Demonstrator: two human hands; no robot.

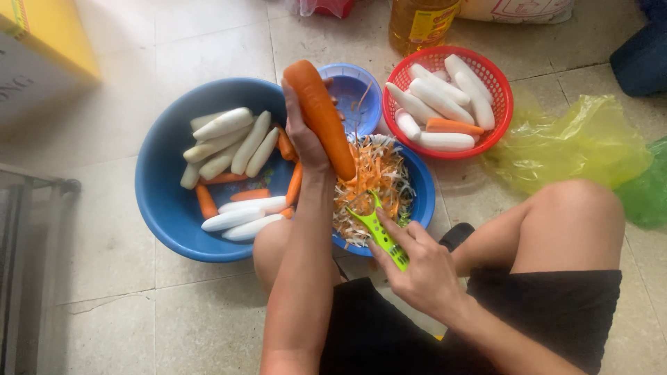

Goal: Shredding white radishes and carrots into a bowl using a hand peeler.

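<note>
A stiff, probably slippery peeled carrot (pixel 321 114) is gripped at its upper end by the left hand (pixel 303 135) — below it, a green peeler (pixel 379 235) is clasped in the right hand (pixel 425 271).

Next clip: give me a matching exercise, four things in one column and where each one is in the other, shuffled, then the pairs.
Things:
1. carrot
2. peeler
3. shreds
4. red basket

Places:
A. heaped in the middle blue bowl
B. in the right hand
C. on the floor, behind that bowl on the right
D. in the left hand, tilted over the shreds

Pairs: 1-D, 2-B, 3-A, 4-C
</note>
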